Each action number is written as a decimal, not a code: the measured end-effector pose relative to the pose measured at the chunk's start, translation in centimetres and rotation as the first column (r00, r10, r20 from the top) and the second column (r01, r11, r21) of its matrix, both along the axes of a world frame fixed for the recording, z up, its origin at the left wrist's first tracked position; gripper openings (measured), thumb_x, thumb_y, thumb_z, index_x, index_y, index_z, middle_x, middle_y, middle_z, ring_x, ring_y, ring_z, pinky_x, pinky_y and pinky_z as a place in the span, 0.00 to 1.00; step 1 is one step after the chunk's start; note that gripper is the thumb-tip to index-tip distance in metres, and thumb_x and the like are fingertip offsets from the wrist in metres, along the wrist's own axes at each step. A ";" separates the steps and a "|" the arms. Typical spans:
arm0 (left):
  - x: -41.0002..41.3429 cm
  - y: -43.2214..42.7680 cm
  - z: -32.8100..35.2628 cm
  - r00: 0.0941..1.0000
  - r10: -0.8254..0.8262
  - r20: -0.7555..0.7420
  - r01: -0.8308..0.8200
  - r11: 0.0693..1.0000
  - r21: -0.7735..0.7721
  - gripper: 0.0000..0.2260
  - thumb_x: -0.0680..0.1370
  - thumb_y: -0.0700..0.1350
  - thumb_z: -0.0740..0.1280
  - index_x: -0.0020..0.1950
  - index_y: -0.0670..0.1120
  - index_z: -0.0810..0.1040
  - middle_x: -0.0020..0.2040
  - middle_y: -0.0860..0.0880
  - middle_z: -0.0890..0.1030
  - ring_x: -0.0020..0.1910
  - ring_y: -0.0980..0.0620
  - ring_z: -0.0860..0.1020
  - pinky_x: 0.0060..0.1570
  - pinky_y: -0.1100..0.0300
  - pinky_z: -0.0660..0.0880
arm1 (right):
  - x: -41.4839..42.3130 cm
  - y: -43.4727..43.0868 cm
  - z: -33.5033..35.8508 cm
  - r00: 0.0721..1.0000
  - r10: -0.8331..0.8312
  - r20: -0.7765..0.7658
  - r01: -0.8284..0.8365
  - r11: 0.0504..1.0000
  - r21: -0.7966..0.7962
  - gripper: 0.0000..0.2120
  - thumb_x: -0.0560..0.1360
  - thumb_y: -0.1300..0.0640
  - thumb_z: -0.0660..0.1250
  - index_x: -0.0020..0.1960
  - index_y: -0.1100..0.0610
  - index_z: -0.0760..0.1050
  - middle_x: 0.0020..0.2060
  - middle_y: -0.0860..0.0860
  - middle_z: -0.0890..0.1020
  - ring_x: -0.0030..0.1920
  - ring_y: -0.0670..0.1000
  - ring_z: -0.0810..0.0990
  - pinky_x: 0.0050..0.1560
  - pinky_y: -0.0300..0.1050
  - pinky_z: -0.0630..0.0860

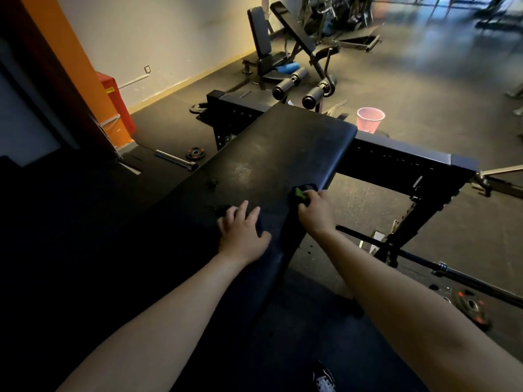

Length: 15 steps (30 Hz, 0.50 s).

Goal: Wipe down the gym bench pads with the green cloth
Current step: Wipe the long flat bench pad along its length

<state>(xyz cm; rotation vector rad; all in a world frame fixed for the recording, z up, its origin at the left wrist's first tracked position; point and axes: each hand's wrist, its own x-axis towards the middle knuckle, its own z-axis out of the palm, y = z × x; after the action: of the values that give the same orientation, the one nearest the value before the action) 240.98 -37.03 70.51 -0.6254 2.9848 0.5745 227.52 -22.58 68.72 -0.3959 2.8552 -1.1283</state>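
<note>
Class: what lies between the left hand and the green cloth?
In the head view, only bare bench pad lies between the left hand and the green cloth gripped by the right hand.

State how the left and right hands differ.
The left hand lies flat, fingers spread; the right hand is curled. The left hand holds nothing; the right hand grips the green cloth. The left hand rests on top of the bench pad; the right hand sits at its right edge. Both are bare.
</note>
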 end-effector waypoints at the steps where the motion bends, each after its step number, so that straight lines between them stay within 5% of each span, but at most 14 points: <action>1: 0.7 -1.1 0.0 0.999 0.053 0.008 -0.053 0.998 -0.026 0.33 0.79 0.59 0.62 0.81 0.52 0.57 0.82 0.48 0.50 0.79 0.43 0.47 0.76 0.38 0.47 | 0.3 -0.7 -0.1 1.000 0.023 -0.021 -0.020 0.993 0.112 0.17 0.79 0.55 0.62 0.67 0.56 0.72 0.61 0.54 0.71 0.59 0.56 0.73 0.60 0.53 0.75; 6: 2.6 -3.7 -0.6 0.972 0.162 0.171 -0.160 0.987 -0.029 0.40 0.78 0.70 0.55 0.83 0.50 0.47 0.82 0.46 0.45 0.80 0.40 0.44 0.75 0.37 0.42 | 3.0 -2.7 0.0 0.991 0.033 -0.126 0.002 0.962 0.273 0.09 0.79 0.57 0.60 0.56 0.60 0.74 0.53 0.57 0.75 0.52 0.59 0.76 0.47 0.51 0.74; 15: 2.6 -4.1 -1.2 0.978 0.094 0.188 -0.095 0.995 0.000 0.38 0.81 0.65 0.54 0.82 0.48 0.41 0.82 0.44 0.40 0.79 0.39 0.41 0.74 0.35 0.39 | 6.6 -9.2 0.6 0.940 0.305 -0.155 -0.260 0.932 0.253 0.14 0.76 0.57 0.65 0.61 0.59 0.78 0.59 0.57 0.76 0.57 0.60 0.77 0.58 0.53 0.73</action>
<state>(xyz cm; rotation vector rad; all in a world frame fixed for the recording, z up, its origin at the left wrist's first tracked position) 243.55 -41.14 69.33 -0.7779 2.7872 0.5033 234.08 -31.74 69.36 -0.9125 2.9121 -0.7370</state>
